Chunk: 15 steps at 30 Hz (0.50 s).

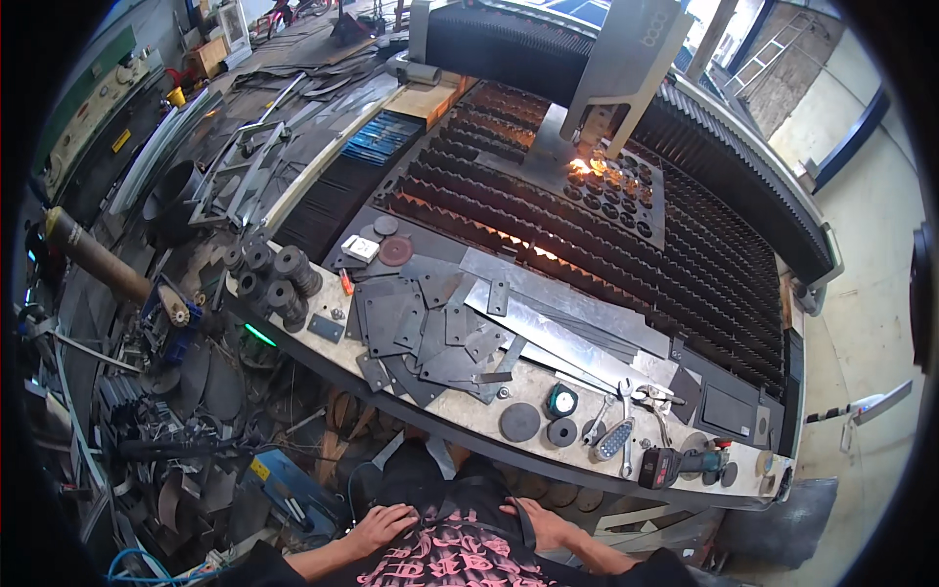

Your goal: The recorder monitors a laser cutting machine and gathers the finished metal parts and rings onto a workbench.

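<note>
- Cutting machine: its slatted bed (724, 264) fills the upper right, crossed by toothed rows; orange light glows between several slats.
- Ledge (533, 386): a pale, worn surface along the near side of the bed, laden with parts and tools.
- Machine head (631, 59): a light grey housing above the bed; bright sparks (587, 166) show at its lower end.
- Metal sheet (550, 157): flat on the slats beneath the head, its right part pierced by rows of round openings.
- Shirt (455, 553): black with pink print, worn by the person at the lower edge of view, in front of the ledge.
- Flat plates (391, 318): dark, overlapping pieces heaped on the ledge, left of its middle, some with small holes.
- Gas cylinder (98, 256): brownish and tilted, at far left.
- Left hand (384, 525): laid against the shirt at the waist — fingers loosely extended, no tool held.
- Right hand (541, 523): at the opposite side of the waist, touching the shirt — fingers partly hidden, so whether they grip the cloth cannot be told.
- Ring stacks (284, 293): dark columns at the ledge's left end.
- Cordless tool (663, 468): teal and black, near the ledge's right end.
- Wrench (627, 401): silver, left of the cordless tool.
</note>
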Tool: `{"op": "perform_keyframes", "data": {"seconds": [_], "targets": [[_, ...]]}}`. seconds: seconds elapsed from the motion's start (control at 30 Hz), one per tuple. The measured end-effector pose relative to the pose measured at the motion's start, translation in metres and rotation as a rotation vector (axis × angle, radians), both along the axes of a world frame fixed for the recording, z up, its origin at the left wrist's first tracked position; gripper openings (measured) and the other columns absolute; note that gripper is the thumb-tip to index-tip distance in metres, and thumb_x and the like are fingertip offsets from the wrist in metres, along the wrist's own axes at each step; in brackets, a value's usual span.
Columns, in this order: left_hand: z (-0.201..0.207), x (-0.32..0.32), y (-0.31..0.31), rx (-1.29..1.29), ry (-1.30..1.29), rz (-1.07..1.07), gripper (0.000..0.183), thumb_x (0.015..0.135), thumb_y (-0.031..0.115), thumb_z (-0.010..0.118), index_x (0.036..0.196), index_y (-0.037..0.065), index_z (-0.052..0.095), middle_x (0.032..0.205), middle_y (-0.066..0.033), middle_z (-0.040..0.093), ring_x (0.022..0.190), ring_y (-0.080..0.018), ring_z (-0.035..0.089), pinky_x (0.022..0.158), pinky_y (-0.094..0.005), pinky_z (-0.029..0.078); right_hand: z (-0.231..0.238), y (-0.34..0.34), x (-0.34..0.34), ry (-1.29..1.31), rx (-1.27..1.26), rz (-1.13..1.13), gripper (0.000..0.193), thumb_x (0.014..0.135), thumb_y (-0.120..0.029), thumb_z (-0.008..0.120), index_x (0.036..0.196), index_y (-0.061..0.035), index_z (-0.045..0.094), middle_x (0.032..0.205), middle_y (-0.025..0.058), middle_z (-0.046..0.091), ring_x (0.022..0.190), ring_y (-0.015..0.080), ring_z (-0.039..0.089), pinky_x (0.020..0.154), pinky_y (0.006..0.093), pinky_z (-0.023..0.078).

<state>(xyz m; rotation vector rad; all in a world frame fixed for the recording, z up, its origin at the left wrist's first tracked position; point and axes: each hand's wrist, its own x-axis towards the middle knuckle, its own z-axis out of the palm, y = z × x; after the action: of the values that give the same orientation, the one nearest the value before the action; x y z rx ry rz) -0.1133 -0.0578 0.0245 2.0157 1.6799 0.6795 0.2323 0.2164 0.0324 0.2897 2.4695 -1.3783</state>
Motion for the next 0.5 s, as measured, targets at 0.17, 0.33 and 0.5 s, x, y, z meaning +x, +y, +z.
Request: {"op": "perform_keyframes", "data": {"seconds": [0.17, 0.33, 0.5], "targets": [[0.003, -0.061, 0.014, 0.043, 0.010, -0.084, 0.054, 0.098, 0.013, 0.050, 0.151, 0.016, 0.045, 0.149, -0.0106, 0.050, 0.135, -0.0234, 0.052, 0.102, -0.0374, 0.042, -0.020, -0.032, -0.034, -0.075, -0.051, -0.193, 0.087, 0.087, -0.043, 0.066, 0.161, -0.0158, 0.029, 0.162, 0.0209, 0.031, 0.147, 0.0425, 0.033, 0.120, 0.0484, 0.033], [-0.014, -0.109, 0.015, 0.061, 0.016, -0.141, 0.055, 0.099, 0.014, 0.047, 0.154, 0.017, 0.040, 0.151, -0.0105, 0.048, 0.138, -0.0235, 0.050, 0.104, -0.0390, 0.041, -0.036, -0.048, -0.073, -0.072, -0.170, -0.424, 0.081, 0.093, -0.047, 0.066, 0.158, -0.0104, 0.034, 0.161, 0.0242, 0.032, 0.145, 0.0440, 0.038, 0.120, 0.0474, 0.034], [-0.024, -0.143, 0.019, 0.103, 0.068, -0.194, 0.054, 0.101, 0.015, 0.048, 0.154, 0.017, 0.041, 0.149, -0.0092, 0.050, 0.137, -0.0230, 0.051, 0.109, -0.0399, 0.041, -0.050, -0.064, -0.087, -0.065, -0.236, -0.504, 0.088, 0.090, -0.047, 0.071, 0.159, -0.0089, 0.031, 0.158, 0.0240, 0.036, 0.143, 0.0423, 0.041, 0.117, 0.0468, 0.036]]}}
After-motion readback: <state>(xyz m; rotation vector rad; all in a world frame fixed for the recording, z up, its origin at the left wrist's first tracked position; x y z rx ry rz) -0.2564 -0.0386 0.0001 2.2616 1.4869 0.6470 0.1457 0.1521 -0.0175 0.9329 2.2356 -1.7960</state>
